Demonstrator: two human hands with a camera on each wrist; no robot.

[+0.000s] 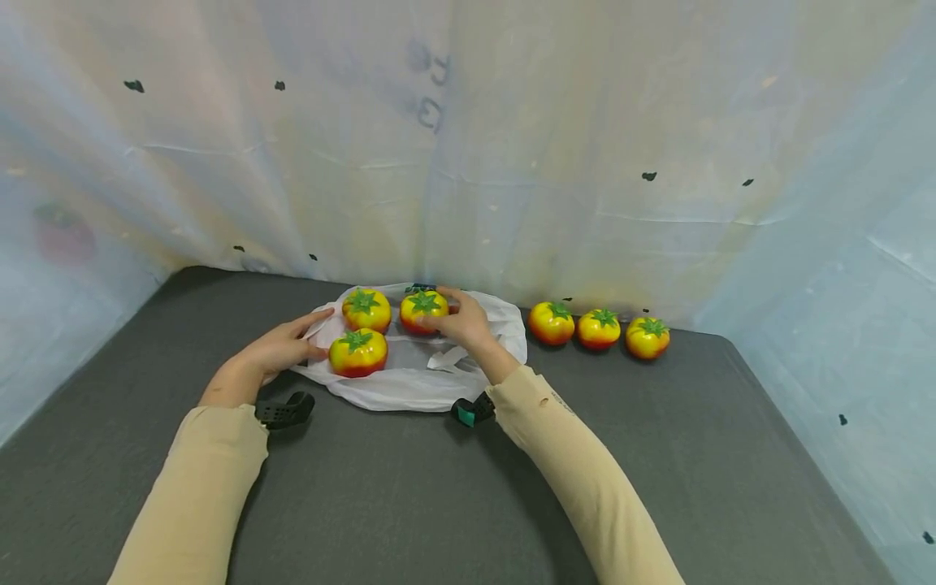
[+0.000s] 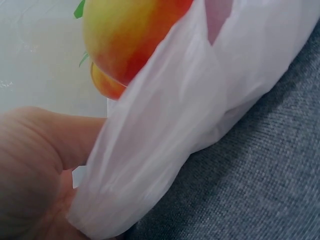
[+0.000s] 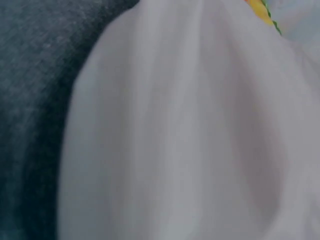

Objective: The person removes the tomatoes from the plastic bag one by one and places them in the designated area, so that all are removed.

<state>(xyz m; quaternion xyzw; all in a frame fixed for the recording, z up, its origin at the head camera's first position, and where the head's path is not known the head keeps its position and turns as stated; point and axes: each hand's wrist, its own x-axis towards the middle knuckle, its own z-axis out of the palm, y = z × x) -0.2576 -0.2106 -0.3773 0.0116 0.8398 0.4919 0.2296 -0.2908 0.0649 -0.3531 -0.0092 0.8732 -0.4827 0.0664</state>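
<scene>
A white plastic bag (image 1: 409, 390) lies spread on the dark table, with three yellow-red tomatoes with green leafy tops on it. My right hand (image 1: 464, 321) grips the tomato (image 1: 422, 307) at the bag's far middle, fingers on its right side. At the bag's left edge, my left hand (image 1: 281, 345) holds the plastic, thumb close to the front tomato (image 1: 358, 354). Behind that one sits another tomato (image 1: 367, 309). The left wrist view shows the bag's edge (image 2: 145, 150) between thumb and palm. In the right wrist view, bag plastic (image 3: 175, 125) hides the right hand.
To the right of the bag, three more tomatoes stand in a row: one tomato (image 1: 551, 323) nearest the bag, a middle tomato (image 1: 599, 329) and an outer tomato (image 1: 647, 338). A pale sheet (image 1: 548, 162) hangs behind the table (image 1: 409, 504) and along its sides.
</scene>
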